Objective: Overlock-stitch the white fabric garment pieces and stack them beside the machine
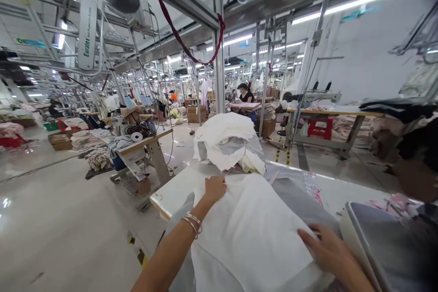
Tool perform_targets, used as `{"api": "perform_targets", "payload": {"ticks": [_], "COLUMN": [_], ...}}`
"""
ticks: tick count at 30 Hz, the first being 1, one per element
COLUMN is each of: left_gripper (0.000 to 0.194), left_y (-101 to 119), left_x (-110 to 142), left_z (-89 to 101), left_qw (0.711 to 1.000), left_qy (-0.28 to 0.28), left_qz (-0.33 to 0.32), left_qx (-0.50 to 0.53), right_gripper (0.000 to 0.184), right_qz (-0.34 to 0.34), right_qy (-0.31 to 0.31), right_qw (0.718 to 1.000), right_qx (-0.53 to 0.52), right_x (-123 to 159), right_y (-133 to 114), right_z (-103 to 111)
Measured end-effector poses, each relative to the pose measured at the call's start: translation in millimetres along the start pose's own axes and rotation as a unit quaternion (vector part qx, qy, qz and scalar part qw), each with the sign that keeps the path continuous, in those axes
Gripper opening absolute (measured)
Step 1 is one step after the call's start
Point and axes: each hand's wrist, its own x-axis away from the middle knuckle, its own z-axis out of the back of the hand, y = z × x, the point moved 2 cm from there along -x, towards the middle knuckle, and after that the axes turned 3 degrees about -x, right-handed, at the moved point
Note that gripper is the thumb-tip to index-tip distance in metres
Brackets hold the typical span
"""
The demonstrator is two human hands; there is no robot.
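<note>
This is a large garment factory hall (61,210), and at the near end stands a white work table (171,196) with a pile of white fabric pieces (226,139) on its far part. On the near part lies a white cloth (249,237). The left hand (215,189), with thin bangles (192,223) on the wrist, rests open and flat on the cloth's far edge, while the right hand (328,248) lies open with spread fingers on its right side, and neither hand seems to grip it.
</note>
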Motion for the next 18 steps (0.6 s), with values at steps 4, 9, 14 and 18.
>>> {"api": "perform_targets", "payload": {"ticks": [4,9,14,18], "left_gripper": [0.025,0.027,0.034,0.032], "left_y": [-10.1,-11.4,-25.2,-37.9], "left_x": [-6.7,-12.2,-8.7,-16.3], "left_z": [1.4,-8.4,-39.7,-57.4], "left_qw": [0.998,0.993,0.991,0.99], "left_qy": [0.055,0.103,0.1,0.093], "left_qz": [0.029,0.047,0.081,0.089], "left_qx": [-0.018,0.014,0.04,0.052], "right_gripper": [0.038,0.041,0.05,0.041], "right_qz": [0.061,0.264,0.401,0.477], "right_qy": [0.058,0.051,0.01,-0.044], "right_qw": [0.994,0.961,0.911,0.874], "right_qx": [0.066,0.068,0.09,0.084], "right_x": [-0.4,-48.2,-134.8,-204.3], "right_y": [-39.3,-160.9,-262.0,-337.6], "right_z": [-0.1,-23.2,-50.0,-71.3]}}
